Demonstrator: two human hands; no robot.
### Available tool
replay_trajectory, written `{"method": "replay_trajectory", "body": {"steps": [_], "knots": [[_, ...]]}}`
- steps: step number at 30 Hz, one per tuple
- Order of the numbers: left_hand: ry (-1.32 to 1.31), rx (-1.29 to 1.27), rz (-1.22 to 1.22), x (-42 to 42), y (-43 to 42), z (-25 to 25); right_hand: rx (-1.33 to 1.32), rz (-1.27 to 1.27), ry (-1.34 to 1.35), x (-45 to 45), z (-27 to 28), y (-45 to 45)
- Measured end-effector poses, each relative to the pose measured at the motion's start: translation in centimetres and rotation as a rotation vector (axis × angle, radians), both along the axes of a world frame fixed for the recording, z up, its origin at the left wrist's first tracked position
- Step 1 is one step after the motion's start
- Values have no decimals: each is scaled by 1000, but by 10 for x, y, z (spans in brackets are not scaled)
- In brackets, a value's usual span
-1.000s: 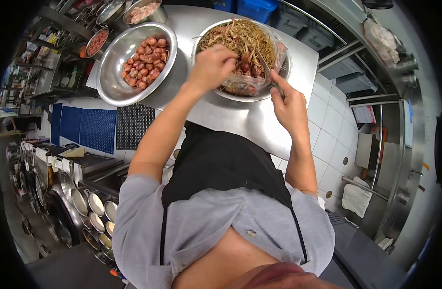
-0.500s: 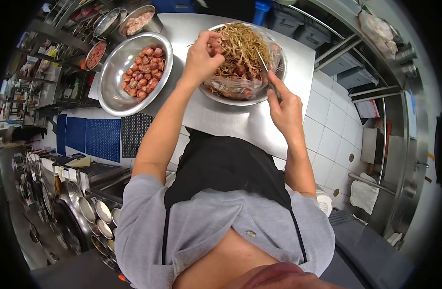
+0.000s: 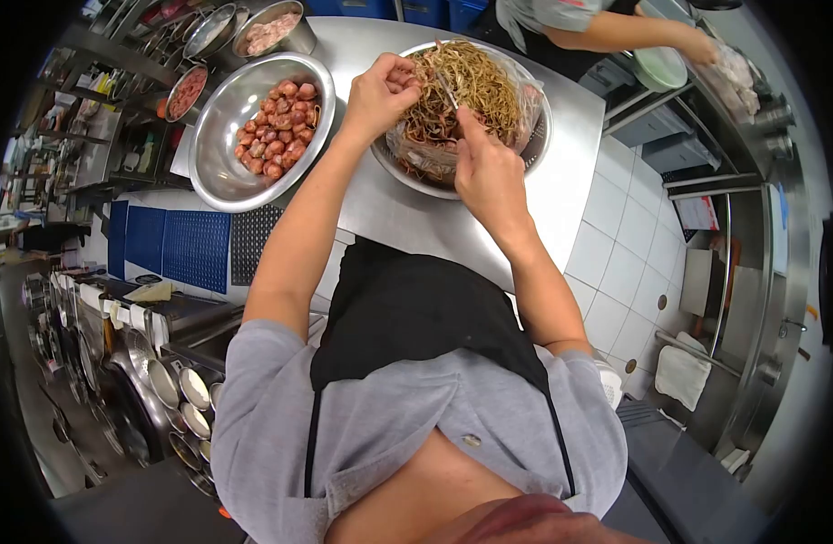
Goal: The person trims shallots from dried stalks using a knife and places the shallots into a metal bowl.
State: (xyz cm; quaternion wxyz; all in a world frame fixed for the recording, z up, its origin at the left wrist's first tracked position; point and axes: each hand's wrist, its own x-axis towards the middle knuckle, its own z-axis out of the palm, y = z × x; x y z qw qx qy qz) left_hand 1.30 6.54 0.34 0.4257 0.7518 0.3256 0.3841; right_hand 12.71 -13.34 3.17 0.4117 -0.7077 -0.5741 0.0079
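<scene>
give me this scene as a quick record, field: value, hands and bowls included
left hand: left hand, fingers curled beside the stalks; whether it grips anything is unclear
right hand: right hand, holding a knife, blade over the stalks
left bowl: left bowl, holding onions
right bowl: right bowl, holding stalks in a clear bag
surface: metal table
nearby: another person's arm

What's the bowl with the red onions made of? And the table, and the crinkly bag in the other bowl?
The onion bowl looks like smooth, shiny metal, maybe stainless steel: silvery with bright glints. The table seems metal too, satiny, with soft, blurry reflections. The bag looks like thin, glossy plastic: it's wrinkled and see-through.
</scene>
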Motion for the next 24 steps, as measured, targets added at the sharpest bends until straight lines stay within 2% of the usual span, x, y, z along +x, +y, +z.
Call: {"method": "replay_trajectory", "body": {"steps": [6, 10, 13, 18, 21, 24], "knots": [[122, 101, -150, -2, 13, 2, -127, -36, -6, -10, -7, 12], [97, 115, -226, -2, 20, -1, -128, -98, -57, -25, -3, 14], [76, 147, -288, -2, 26, -4, -210, -149, -3, -35, 2, 20], [62, 126, -340, 3, 31, -10, -177, -224, 14, -51, 5, 23], [74, 191, -389, 2, 37, -19, -217, -255, 45, -49, -17, 44], [83, -64, -414, -4, 37, -13, -239, -307, 49, -48, -26, 57]]}}
